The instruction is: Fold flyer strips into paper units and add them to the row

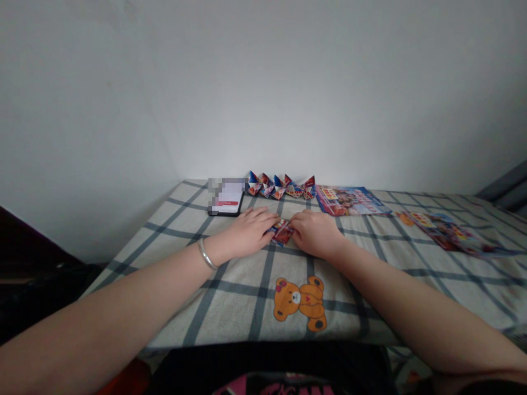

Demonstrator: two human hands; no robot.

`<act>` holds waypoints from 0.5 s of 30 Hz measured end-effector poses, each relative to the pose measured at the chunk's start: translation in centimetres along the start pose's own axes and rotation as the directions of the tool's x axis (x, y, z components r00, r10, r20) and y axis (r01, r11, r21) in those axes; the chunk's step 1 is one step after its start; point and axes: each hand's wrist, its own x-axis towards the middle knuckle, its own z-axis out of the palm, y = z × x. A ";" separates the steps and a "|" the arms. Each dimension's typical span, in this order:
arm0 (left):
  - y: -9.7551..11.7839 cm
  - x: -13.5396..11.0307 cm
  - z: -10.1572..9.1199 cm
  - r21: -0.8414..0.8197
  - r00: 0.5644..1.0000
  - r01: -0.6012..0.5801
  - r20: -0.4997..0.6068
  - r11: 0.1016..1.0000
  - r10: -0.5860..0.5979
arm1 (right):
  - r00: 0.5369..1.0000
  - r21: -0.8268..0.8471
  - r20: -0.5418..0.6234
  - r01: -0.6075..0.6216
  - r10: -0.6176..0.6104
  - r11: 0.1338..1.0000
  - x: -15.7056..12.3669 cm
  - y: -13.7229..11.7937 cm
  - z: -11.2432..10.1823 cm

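A small piece of folded printed paper [282,232], red and blue, lies on the checked cloth between my two hands. My left hand [254,231], with a silver bangle at the wrist, holds its left edge between fingertips and thumb. On the opposite side, the curled fingers of my right hand [313,232] grip the right edge; its thumb is mostly hidden. Just beyond the hands, several folded paper shapes [282,187] with pointed tips stand in a row, made of similar printed paper.
Left of the row lies a phone [228,198] with a lit screen. Colourful printed leaflets rest to the right, one near the wall [354,201] and another leaflet [457,233] farther right. The checked cloth [230,312] bears a printed bear. A white wall [280,93] rises behind.
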 end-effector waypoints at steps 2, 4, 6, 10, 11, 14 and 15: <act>0.0 0.0 0.0 -0.001 1.000 -0.003 -0.011 1.000 0.003 | 1.000 0.003 -0.011 0.019 -0.019 1.000 0.0 0.1 0.2; 0.1 0.0 0.0 0.001 1.000 -0.004 -0.007 1.000 0.004 | 0.999 0.001 -0.018 0.040 -0.040 0.999 0.1 0.1 0.4; 0.1 0.0 -0.1 0.005 1.000 0.000 0.005 1.000 0.000 | 0.999 -0.014 -0.015 0.050 -0.050 0.999 0.2 0.0 0.3; -0.1 -0.1 -0.2 0.013 1.000 0.005 0.023 1.000 -0.005 | 1.000 -0.039 0.011 0.024 -0.024 0.999 0.2 0.1 -0.2; -0.1 -0.1 -0.2 0.016 1.000 0.002 0.029 1.000 -0.002 | 1.000 -0.039 0.019 0.011 -0.010 0.999 0.1 0.2 -0.4; -0.2 -0.2 -0.2 0.026 0.999 -0.006 0.044 1.000 0.005 | 0.999 -0.036 0.048 -0.012 0.014 0.999 -0.2 0.4 -0.7; -0.2 -0.2 -0.2 0.033 0.999 -0.006 0.047 0.999 0.005 | 0.998 -0.036 0.056 -0.011 0.014 0.999 -0.3 0.5 -0.7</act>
